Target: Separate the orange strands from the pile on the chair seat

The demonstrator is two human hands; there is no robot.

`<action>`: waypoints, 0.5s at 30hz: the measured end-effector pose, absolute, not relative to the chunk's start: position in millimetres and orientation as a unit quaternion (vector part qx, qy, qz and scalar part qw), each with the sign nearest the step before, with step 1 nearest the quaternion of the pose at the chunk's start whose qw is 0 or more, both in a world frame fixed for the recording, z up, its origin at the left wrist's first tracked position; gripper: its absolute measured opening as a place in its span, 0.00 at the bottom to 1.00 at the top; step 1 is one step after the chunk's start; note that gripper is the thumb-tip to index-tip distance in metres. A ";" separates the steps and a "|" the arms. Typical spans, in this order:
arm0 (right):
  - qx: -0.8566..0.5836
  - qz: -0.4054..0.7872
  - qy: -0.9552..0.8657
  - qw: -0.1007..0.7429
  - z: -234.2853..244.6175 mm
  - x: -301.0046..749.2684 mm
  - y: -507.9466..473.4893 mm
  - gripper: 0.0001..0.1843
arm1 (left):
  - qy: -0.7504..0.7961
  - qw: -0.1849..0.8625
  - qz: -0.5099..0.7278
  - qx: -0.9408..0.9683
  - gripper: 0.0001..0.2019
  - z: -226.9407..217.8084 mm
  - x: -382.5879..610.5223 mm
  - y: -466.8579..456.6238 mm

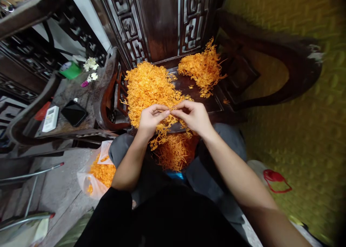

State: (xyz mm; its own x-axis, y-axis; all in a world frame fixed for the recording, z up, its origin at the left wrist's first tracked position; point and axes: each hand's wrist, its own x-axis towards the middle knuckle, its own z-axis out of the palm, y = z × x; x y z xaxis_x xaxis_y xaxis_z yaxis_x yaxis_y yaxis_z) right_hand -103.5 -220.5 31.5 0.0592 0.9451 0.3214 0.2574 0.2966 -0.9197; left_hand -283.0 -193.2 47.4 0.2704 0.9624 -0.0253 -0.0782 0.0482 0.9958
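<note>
My left hand (pixel 151 119) and my right hand (pixel 192 116) meet over the front of the seat, each pinching with thumb and fingers. Between the fingertips is a small orange sprig (pixel 173 109), mostly hidden by the fingers. Just behind the hands lies a large heap of loose orange sprigs (pixel 151 86), thin and branching. A looser strand of orange pieces (pixel 159 136) hangs below my left hand over the seat's edge. Between my knees sits a pile of thin orange stalks (pixel 175 151); what contains it is largely hidden.
A smaller orange heap (pixel 201 70) lies on the dark wooden seat (pixel 186 85). On the left side table are a phone (pixel 74 113), a white remote (pixel 50 118), green tape (pixel 70 70) and white flowers (pixel 91 64). A plastic bag (pixel 94 187) with orange pieces stands on the floor.
</note>
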 end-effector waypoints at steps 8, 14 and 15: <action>-0.602 0.193 -0.362 0.685 -1.4 -35.2 -200.0 0.06 | 0.505 0.505 0.498 0.492 0.15 58.0 -303.6 -184.5; -0.662 0.179 -0.535 0.493 -21.0 -46.7 -178.5 0.07 | 0.470 0.551 0.453 0.519 0.17 48.0 -291.7 -187.3; -0.667 0.187 -0.553 0.462 -20.9 -52.3 -174.0 0.08 | 0.467 0.555 0.449 0.523 0.18 46.5 -289.5 -188.9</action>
State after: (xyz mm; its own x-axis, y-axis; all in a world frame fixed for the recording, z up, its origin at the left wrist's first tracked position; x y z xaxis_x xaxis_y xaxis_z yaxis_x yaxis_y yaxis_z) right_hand -52.3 -174.0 -20.9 0.3179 0.9113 0.2617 0.5648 0.0397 -0.8243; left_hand -289.5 -188.9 46.5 0.1619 0.9856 -0.0484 -0.0102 0.0508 0.9987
